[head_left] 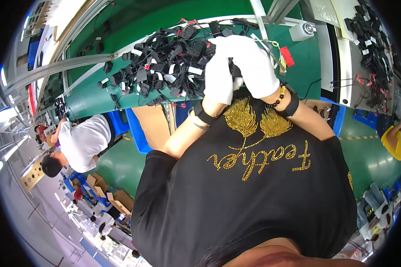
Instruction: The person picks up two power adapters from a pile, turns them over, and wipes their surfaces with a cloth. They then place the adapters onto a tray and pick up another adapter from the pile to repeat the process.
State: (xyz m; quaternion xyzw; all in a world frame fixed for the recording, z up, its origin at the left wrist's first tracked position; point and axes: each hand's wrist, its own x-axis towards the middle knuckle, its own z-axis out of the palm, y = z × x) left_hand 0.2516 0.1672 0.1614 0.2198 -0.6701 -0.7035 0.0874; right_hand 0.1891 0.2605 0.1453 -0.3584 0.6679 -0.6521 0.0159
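My left hand (218, 78) and my right hand (254, 62), both in white gloves, meet over the near edge of the green bench (305, 73). Their fingers are curled together in front of my chest. A little black shows in the gap between the palms, but the gloves cover most of it and I cannot make out its kind. Just left of the hands lies a heap of black power adapters (182, 55) with bundled cables, white labels and small red pieces. Beyond my right hand is a red tag (287, 56) beside a thin yellow-green loop.
A white boxy device (302, 31) stands at the bench's back right. More black cabled parts (372, 44) lie on the surface at far right. A blue bin with cardboard (149, 127) sits below the bench, at left. A person in white (84, 142) works further left.
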